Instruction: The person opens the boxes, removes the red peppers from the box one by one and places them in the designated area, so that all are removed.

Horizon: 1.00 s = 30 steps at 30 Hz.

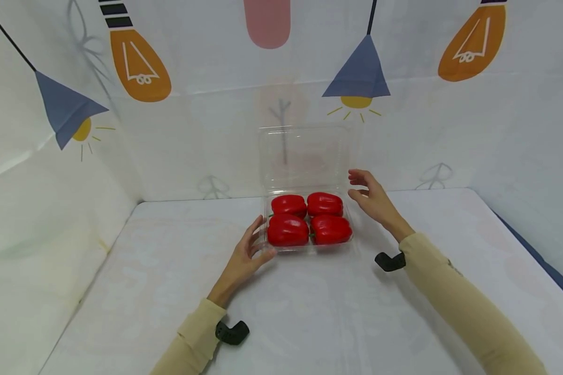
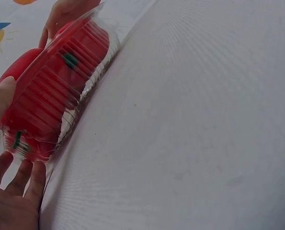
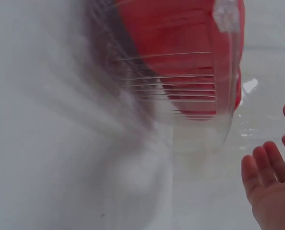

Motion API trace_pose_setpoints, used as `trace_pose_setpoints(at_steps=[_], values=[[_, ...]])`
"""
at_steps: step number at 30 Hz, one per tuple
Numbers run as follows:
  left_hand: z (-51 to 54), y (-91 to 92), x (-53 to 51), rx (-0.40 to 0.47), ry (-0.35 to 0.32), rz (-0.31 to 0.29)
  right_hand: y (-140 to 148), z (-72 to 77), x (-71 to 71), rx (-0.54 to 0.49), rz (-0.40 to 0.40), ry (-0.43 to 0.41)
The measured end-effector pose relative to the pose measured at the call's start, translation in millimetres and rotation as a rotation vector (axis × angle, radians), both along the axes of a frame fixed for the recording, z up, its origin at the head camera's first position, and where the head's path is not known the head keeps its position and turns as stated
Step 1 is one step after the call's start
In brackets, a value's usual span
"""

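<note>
At the back of the white table (image 1: 319, 317), four red peppers (image 1: 288, 230) fill a clear container (image 1: 309, 249) with its lid (image 1: 305, 156) raised.

The left hand (image 1: 244, 258) spreads wide around the container's left end, thumb at the rim and fingers by the side wall; how firmly it presses, I cannot tell. The right hand (image 1: 377, 203) holds nothing, its fingers loosely apart just beside the lid. Because the peppers bulge above the rim, a lowered lid could catch on them and spring back. Such light plastic might also skid or twist under a one-sided push, and the ungripped lid could flop.
</note>
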<state>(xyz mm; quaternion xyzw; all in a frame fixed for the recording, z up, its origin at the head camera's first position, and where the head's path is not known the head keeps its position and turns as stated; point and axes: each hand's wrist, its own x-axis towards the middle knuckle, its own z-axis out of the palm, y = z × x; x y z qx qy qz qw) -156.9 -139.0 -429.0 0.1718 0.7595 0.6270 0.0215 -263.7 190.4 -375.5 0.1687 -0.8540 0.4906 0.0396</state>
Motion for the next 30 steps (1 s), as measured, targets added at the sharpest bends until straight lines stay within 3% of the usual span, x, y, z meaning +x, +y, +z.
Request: trace_pose_setpoints(at_steps=[6, 8, 12, 21, 30], values=[[-26.1, -2.7, -10.9, -0.043, 0.016, 0.039, 3, -8.5, 10.0, 0.029, 0.048, 0.017], [-26.7, -2.6, -11.0, -0.056, 0.021, 0.044, 3, -9.6, 12.8, 0.029, 0.063, 0.013], [-26.4, -2.6, -11.6, -0.064, 0.043, 0.049, 4, -11.6, 19.5, 0.032, 0.086, 0.006], [-26.2, -3.3, -11.3, -0.034, 0.066, 0.047, 2, -20.6, 36.9, 0.205, 0.165, 0.161], [-3.5, -0.8, -2.8, -0.02, 0.075, 0.018, -1, -19.0, 47.1, 0.195, 0.202, 0.137]])
